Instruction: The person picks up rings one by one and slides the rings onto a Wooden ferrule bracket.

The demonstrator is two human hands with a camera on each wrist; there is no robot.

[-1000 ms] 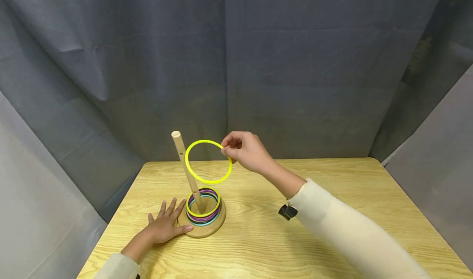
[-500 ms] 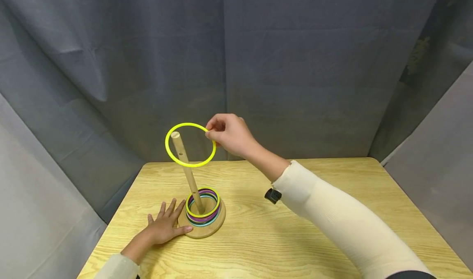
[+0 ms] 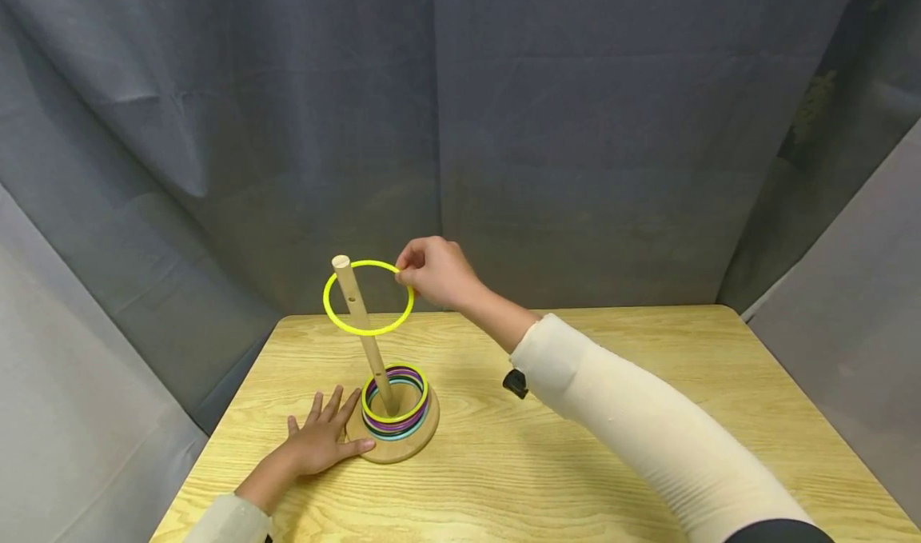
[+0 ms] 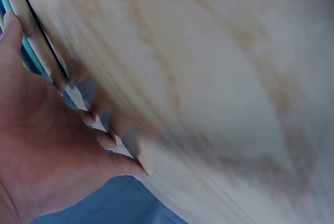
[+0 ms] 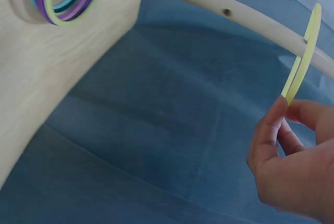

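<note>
A wooden peg (image 3: 363,331) stands tilted on a round wooden base (image 3: 424,436) that carries several coloured rings (image 3: 395,403). My right hand (image 3: 432,273) pinches a thin yellow ring (image 3: 338,324) by its right edge; the ring now circles the peg just below its top. In the right wrist view the yellow ring (image 5: 298,72) is seen edge-on around the peg (image 5: 209,0), pinched by my right hand (image 5: 289,151). My left hand (image 3: 320,441) lies flat on the table, its fingers touching the base's left rim. The left wrist view shows the left hand (image 4: 49,156) against the table.
The wooden table (image 3: 647,367) is bordered by grey-blue curtains (image 3: 576,127) at the back and sides. A small black device (image 3: 514,383) hangs at my right sleeve's cuff.
My right hand carried the yellow ring left from beside the peg, raised it over the peg's top, then lowered it so the peg now passes through it. The left hand stayed still.
</note>
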